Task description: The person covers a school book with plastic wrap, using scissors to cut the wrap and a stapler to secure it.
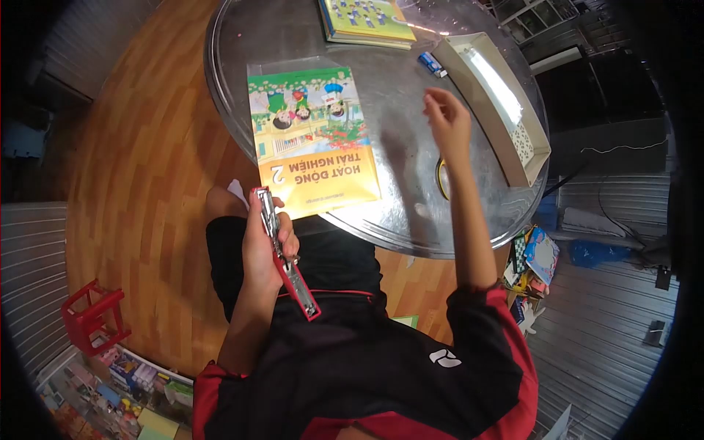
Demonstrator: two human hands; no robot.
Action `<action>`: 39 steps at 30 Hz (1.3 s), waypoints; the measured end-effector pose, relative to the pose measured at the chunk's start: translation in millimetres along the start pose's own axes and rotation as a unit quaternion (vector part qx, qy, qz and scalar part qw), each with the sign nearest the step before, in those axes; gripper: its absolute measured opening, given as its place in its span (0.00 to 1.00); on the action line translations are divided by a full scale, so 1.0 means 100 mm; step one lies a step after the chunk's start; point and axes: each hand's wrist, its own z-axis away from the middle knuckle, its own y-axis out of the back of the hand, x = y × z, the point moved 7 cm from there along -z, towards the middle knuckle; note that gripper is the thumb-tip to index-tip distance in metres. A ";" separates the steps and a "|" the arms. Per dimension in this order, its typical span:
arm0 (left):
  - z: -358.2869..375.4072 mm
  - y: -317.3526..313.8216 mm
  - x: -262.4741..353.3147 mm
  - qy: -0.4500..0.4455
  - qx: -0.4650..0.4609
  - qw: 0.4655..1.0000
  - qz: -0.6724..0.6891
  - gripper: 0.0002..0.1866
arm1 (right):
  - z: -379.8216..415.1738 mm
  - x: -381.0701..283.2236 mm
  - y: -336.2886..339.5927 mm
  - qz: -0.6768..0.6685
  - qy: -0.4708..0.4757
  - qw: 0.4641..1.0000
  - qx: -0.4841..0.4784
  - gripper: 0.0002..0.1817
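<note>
My left hand [265, 246] is wrapped round a red stapler [295, 282], whose metal inside faces up. It is held over my lap, just off the table's near edge. My right hand [449, 121] hovers above the table with its fingers curled and pinched together; whatever is between them, if anything, is too small to make out. Just beyond it lies a small blue and white box [433, 64]. A book with a yellow and green cover [315, 143], upside down to me, lies in a clear sleeve at the table's left, partly past the edge.
The round metal table [400, 227] also bears a stack of books [367, 22] at the back and a long pale open box [528, 172] at the right. A yellow and black ring-shaped thing [441, 178] is partly behind my right forearm. A red stool [95, 319] stands on the floor at left.
</note>
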 end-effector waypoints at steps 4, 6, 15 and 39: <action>0.02 0.02 0.00 0.009 0.009 1.000 -0.008 0.19 | -0.75 0.87 0.23 0.268 0.034 0.962 0.036 0.18; 0.01 0.02 0.01 0.002 0.016 1.000 -0.017 0.19 | -0.90 1.05 0.24 0.291 0.007 0.956 0.029 0.18; -0.27 -0.12 0.06 -0.010 0.049 0.995 -0.081 0.20 | -0.95 1.17 0.23 0.325 0.002 0.946 0.007 0.10; -0.51 -0.07 0.02 0.031 0.051 0.996 -0.071 0.19 | -1.09 1.18 0.24 0.267 -0.033 0.963 -0.020 0.11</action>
